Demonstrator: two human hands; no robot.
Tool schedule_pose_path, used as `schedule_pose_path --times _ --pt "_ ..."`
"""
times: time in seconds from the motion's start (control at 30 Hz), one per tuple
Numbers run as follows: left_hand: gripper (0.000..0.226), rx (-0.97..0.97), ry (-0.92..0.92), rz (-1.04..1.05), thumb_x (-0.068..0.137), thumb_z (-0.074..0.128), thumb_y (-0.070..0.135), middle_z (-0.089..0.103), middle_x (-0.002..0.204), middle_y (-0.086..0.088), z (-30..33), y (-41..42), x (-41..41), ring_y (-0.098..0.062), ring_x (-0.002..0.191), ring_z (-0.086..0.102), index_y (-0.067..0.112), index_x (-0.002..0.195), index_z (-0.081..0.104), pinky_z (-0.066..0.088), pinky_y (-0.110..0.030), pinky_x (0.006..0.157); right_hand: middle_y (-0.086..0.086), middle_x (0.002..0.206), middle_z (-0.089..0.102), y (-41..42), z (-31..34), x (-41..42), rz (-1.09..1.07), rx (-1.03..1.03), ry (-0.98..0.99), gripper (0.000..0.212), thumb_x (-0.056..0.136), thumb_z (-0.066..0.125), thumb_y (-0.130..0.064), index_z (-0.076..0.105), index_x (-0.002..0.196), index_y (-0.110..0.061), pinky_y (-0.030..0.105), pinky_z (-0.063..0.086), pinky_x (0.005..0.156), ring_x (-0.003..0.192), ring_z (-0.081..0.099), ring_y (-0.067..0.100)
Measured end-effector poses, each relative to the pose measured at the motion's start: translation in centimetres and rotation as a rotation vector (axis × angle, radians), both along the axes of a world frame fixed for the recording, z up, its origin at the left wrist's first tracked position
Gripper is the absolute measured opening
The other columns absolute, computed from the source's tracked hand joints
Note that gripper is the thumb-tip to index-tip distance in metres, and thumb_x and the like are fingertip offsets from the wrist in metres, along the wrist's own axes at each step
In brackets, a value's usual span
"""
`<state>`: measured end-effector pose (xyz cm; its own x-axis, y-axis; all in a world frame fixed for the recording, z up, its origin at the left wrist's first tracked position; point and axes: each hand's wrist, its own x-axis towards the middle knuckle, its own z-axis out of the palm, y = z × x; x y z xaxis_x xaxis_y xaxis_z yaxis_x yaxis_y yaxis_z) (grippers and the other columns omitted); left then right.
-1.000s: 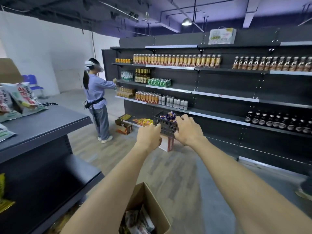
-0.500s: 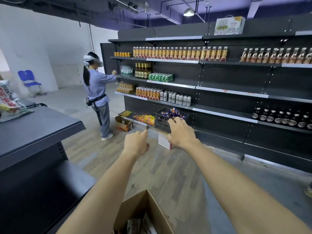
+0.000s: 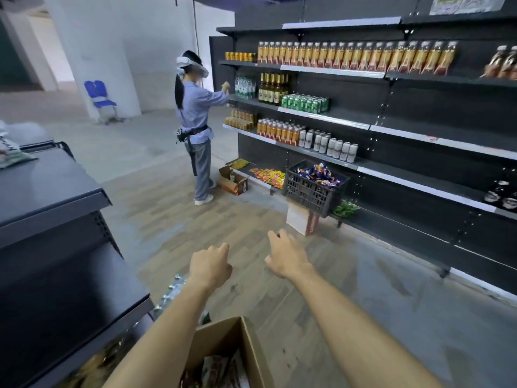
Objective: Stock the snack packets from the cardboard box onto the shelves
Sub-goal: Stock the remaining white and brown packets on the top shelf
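Both hands hold nothing: left hand (image 3: 210, 266) loosely curled, right hand (image 3: 286, 257) spread. The cardboard box (image 3: 235, 340) sits at 6 o'clock (packets (image 3: 221, 371) inside). Better to lower both hands straight into it, gripping one packet firmly.

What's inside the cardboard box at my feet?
The cardboard box holds snack packets. The frame edge and left forearm hide the rest, so no count.

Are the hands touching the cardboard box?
Apart. The head view shows both the left hand and right hand held out empty over the floor, well beyond the cardboard box below the forearms.
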<state>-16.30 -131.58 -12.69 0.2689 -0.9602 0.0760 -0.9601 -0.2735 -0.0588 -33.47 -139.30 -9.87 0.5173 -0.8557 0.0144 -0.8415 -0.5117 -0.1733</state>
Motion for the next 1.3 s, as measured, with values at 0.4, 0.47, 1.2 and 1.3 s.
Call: schedule_pose_path --times 0.4,0.47,1.2,1.3 --pt "0.037 0.161 0.217 0.307 0.091 0.053 0.035 0.063 0.110 -0.010 -11.0 3.5 0.5 -0.034 0.099 0.062 0.016 0.123 0.046 0.040 -0.033 0.067 0.014 0.135 0.045 -2.3 -11.4 4.7 0.270 0.242 0.092 0.049 0.090 0.056 -0.028 0.043 0.135 -0.013 0.039 0.042 0.098 0.126 0.045 0.033" --pt "0.031 0.209 0.245 0.338 0.092 0.052 0.031 0.063 0.104 -0.011 -12.3 4.9 0.8 -0.033 0.091 0.062 0.015 0.118 0.044 0.039 -0.033 0.062 0.015 0.133 0.046 -1.4 -13.2 5.7 0.317 0.263 0.109 0.048 0.090 0.056 -0.028 0.043 0.134 -0.013 0.039 0.043 0.096 0.124 0.046 0.033" --pt "0.030 0.450 0.651 0.437 0.089 0.057 0.034 0.064 0.109 -0.008 -32.7 12.4 -1.5 -0.030 0.098 0.063 0.018 0.115 0.055 0.053 -0.039 0.081 0.015 0.137 0.039 12.0 -35.8 5.2 0.200 0.845 0.330 0.058 0.091 0.062 -0.027 0.032 0.140 -0.017 0.044 0.042 0.102 0.122 0.048 0.037" --pt "0.032 0.494 0.637 0.455 0.090 0.059 0.030 0.061 0.116 -0.009 -36.4 11.9 -2.5 -0.031 0.104 0.061 0.016 0.118 0.054 0.049 -0.038 0.079 0.012 0.142 0.035 12.7 -39.9 4.9 0.166 0.871 0.314 0.063 0.092 0.061 -0.020 0.027 0.146 -0.020 0.043 0.041 0.102 0.125 0.046 0.035"
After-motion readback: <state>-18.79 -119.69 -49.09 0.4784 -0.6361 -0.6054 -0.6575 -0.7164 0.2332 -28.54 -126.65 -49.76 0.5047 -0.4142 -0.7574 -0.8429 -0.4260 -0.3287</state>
